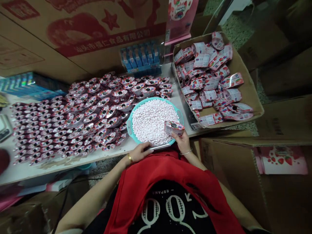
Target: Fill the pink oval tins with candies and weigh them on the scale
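Note:
A turquoise basin [130, 127] full of small pale pink candies [153, 118] stands at the table's front edge, before my body. My right hand [181, 140] holds a small printed packet [174, 128] with a dark round opening on top, over the basin's right side. My left hand [141, 152] is at the basin's front rim, its fingers closed near a flat metallic edge [163, 146]; what it grips is too small to make out. To the left, many similar packets [91, 110] stand upright in close rows on the table.
A cardboard box [254, 97] of loose printed packets sits at the right. Blue boxed items [140, 58] stand behind the rows, and more [31, 86] at the left. Large cartons [85, 29] form the back. A white device [5, 127] lies at the far left.

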Motion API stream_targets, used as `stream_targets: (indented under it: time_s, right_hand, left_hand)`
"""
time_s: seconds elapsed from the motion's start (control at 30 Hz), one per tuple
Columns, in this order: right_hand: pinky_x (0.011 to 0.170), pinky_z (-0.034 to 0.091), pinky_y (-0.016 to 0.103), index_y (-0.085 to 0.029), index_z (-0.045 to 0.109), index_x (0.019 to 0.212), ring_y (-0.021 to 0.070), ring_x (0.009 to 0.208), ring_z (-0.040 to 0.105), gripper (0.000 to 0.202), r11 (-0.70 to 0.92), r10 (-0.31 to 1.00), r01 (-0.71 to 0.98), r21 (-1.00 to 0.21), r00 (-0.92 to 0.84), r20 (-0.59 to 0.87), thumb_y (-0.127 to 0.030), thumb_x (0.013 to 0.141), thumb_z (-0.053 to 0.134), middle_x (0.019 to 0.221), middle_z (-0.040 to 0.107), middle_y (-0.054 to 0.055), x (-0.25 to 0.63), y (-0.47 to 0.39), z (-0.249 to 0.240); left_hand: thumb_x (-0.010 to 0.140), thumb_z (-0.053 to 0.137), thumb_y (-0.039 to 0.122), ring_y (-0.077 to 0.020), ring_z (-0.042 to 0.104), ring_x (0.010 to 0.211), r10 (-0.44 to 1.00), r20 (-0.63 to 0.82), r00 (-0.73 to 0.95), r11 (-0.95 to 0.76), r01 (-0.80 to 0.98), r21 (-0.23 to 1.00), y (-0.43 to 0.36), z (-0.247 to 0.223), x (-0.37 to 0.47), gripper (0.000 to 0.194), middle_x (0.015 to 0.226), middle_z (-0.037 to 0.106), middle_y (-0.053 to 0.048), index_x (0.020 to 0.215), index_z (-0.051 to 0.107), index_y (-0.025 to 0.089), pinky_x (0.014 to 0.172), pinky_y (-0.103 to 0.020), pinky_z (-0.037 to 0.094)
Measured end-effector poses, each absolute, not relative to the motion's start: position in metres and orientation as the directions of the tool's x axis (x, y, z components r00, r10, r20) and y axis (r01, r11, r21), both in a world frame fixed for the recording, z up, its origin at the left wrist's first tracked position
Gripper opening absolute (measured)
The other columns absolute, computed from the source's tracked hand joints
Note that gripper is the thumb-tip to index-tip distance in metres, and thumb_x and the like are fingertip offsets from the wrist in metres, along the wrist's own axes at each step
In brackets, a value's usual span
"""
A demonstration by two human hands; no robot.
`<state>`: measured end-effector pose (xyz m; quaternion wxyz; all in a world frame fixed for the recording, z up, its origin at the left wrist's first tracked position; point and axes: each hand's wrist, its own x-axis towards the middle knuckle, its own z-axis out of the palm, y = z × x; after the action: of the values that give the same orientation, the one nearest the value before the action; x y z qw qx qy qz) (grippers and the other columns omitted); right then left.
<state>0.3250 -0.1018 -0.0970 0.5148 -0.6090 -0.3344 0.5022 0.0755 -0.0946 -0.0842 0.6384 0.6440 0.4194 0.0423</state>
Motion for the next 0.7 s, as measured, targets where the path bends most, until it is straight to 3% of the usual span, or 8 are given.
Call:
stream_targets:
  time_s: [0.17,0.43,0.6,0.7]
  right_hand:
    - [0.096,0.046,0.039,-0.021,0.06,0.105,0.0214,0.098,0.064,0.038,-0.238,0.944,-0.117,-0.964,0.207,-0.258,-0.04,0.074,0.07,0.107,0.069,0.006,0.314,-0.085,-0.102]
    - [0.095,0.047,0.04,-0.021,0.06,0.105,0.0229,0.098,0.064,0.042,-0.177,0.973,-0.138,-0.975,0.123,-0.194,-0.045,0.072,0.069,0.106,0.069,0.006,0.297,-0.04,-0.093]
    - [0.094,0.048,0.042,-0.02,0.06,0.105,0.0235,0.098,0.064,0.042,-0.159,0.963,-0.129,-0.979,0.199,-0.183,-0.043,0.072,0.07,0.106,0.069,0.007,0.308,-0.044,-0.083]
    - [0.096,0.046,0.041,-0.02,0.059,0.109,0.0232,0.102,0.063,0.044,-0.142,0.952,-0.08,-0.987,0.264,-0.158,-0.041,0.073,0.07,0.111,0.068,0.008,0.322,-0.055,-0.081]
  left_hand:
    - [0.083,0.054,0.052,-0.0153,0.055,0.08,0.605,-0.437,0.666,0.23,0.379,0.896,-0.063,-0.105,0.09,0.04,0.089,0.061,-0.004,0.099,0.057,0.015,0.077,-0.03,0.047]
    - [0.075,0.066,0.049,-0.0152,0.056,0.078,0.609,-0.391,0.69,0.275,0.279,0.92,0.002,-0.09,0.089,0.041,0.086,0.061,-0.004,0.095,0.058,0.014,0.076,-0.03,0.047]
    - [0.083,0.057,0.047,-0.0166,0.057,0.084,0.668,-0.333,0.666,0.029,0.424,0.905,-0.007,-0.053,0.065,0.035,0.092,0.063,-0.005,0.098,0.059,0.016,0.079,-0.03,0.047]
    - [0.088,0.05,0.042,-0.0179,0.058,0.088,0.786,-0.269,0.557,-0.206,0.646,0.735,-0.03,-0.029,0.037,0.029,0.097,0.063,-0.006,0.102,0.059,0.019,0.079,-0.03,0.047]
